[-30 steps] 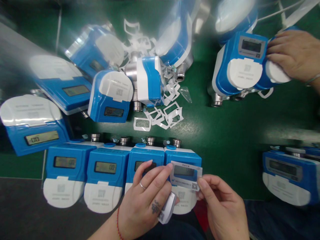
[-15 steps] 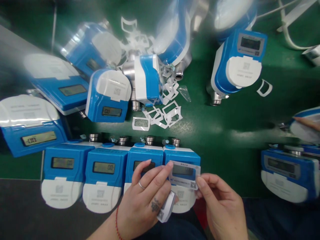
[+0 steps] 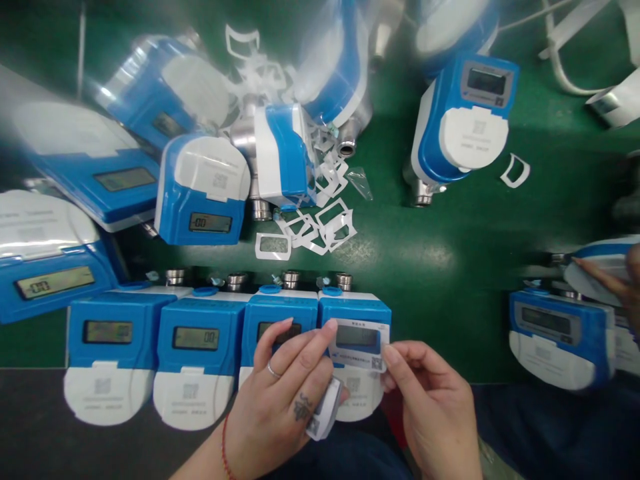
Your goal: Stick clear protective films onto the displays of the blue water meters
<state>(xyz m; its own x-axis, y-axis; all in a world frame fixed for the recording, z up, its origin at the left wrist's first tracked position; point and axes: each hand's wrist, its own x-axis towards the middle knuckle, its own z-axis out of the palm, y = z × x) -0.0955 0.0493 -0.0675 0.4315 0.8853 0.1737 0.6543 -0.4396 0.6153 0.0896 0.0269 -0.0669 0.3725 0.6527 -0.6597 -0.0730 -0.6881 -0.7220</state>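
Observation:
A grey-framed sticker label (image 3: 359, 362) with a clear window lies over the display of the rightmost blue-and-white meter (image 3: 325, 310) in the front row. My right hand (image 3: 430, 393) pinches the label's right edge between thumb and fingers. My left hand (image 3: 295, 387) keeps a small stack of labels (image 3: 325, 410) under its palm, while a fingertip touches the upper left corner of the label on the meter. Left of it stand more meters: one partly covered by my left hand (image 3: 280, 308), and two bare-displayed ones, a middle meter (image 3: 220, 312) and an end meter (image 3: 107, 308).
White cut-out frames (image 3: 273, 246) and clear scraps lie on the green table (image 3: 415, 267). Several meters crowd the back left, including one on its side (image 3: 285, 157). A labelled meter (image 3: 475, 137) stands back right. Another person's hand (image 3: 610, 277) touches a meter at the right edge.
The view has shifted slightly, moving most things leftward. The label seems to sit a little flatter on the meter. At the right edge, the other person's hand has come further into view.

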